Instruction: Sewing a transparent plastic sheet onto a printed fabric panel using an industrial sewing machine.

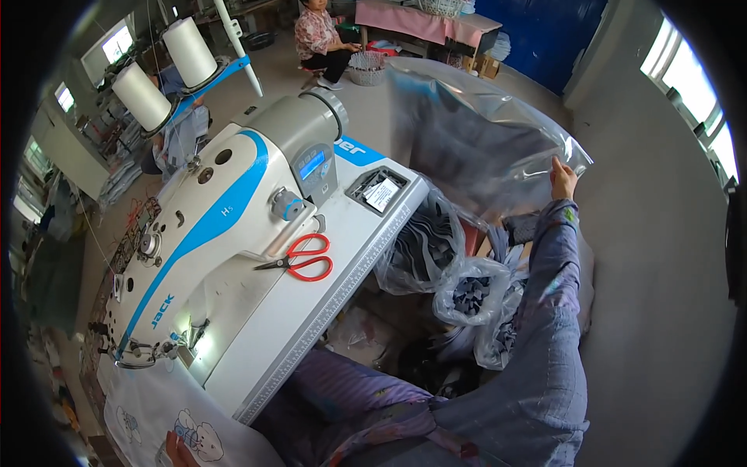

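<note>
My right hand [563, 180], arm stretched far out to the right, pinches the edge of a large clear plastic bag [486, 144]. The bag spreads out beyond the table's far end. At the lower left, my left hand [180, 451] lies on white cloth [148, 397] printed with cartoon figures, its fingers stretched out and the rest cut off by the lower edge. Above that cloth stands a white and blue sewing machine [210, 210], its lamp lit near the needle. Red-handled scissors [310, 258] rest on the white machine table [264, 342].
Plastic bags of dark cut pieces [424, 245] and smaller grey pieces [472, 294] stand right of the table. White thread cones [191, 51] sit on a stand behind the machine. A seated person [319, 35] is far back, near a pink-covered table [412, 22]. A grey wall [654, 233] bounds the right.
</note>
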The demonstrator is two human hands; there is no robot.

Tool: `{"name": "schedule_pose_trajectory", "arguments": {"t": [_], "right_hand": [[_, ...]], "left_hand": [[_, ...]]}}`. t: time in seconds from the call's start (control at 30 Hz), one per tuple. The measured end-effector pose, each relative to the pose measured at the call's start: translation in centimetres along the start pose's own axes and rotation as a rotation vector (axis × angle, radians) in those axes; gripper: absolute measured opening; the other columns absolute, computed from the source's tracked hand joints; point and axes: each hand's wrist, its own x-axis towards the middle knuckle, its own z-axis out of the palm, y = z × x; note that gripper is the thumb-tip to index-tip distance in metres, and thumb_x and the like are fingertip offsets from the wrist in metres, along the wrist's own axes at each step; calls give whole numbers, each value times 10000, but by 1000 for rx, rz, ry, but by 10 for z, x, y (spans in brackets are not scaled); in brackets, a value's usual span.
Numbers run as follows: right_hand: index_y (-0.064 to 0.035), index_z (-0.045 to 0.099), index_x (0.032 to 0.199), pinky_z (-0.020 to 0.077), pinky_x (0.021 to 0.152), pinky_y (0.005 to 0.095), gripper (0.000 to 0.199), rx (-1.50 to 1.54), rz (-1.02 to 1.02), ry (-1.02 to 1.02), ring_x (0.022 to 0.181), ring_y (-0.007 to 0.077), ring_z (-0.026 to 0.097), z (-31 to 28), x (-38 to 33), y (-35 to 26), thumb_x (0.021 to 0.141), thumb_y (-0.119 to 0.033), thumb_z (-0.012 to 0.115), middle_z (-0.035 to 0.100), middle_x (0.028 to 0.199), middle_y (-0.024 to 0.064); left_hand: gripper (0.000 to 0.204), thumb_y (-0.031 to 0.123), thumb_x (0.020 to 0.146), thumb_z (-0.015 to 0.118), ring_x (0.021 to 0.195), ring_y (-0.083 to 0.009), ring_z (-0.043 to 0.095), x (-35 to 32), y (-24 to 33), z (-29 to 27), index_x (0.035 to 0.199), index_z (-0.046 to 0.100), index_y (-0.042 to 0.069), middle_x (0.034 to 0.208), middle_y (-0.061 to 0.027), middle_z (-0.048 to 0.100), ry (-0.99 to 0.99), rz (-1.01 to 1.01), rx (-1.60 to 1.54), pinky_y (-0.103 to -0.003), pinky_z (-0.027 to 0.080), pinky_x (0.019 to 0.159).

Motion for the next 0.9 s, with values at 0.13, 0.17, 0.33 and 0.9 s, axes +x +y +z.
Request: {"name": "schedule_pose_trajectory", "arguments": {"t": [0.13,0.17,0.33,0.9], "right_hand": [[3,708,800,459,585,245,302,-441,-134,222,596,96,563,31,-30,-4,912,-272,763,634,682,-1],[8,704,765,460,585,249,318,-460,-183,252,600,99,570,31,-35,-7,922,-265,747,642,681,7],[-20,690,921,432,574,229,193,190,-16,63,631,73,538,25,-31,-13,954,-210,709,649,778,-7],[35,620,1061,520,805,368,356,-606,-177,487,908,233,650,56,-72,67,831,-198,763,658,979,132]], "left_hand": [[360,163,1046,526,1194,-354,584,-6,3,-6,1337,587,-41,1353,-246,583,-26,75,129,-398,462,1024],[360,163,1046,526,1194,-354,584,-8,7,-6,1337,587,-41,1353,-246,583,-35,77,131,-398,462,1024],[368,179,1048,535,1173,-361,589,-6,-5,1,1335,586,-46,1350,-246,568,-88,-56,63,-408,470,1008],[397,202,1054,544,1158,-339,618,3,11,12,1366,567,-42,1358,-244,581,-101,47,58,-395,513,977]]}}
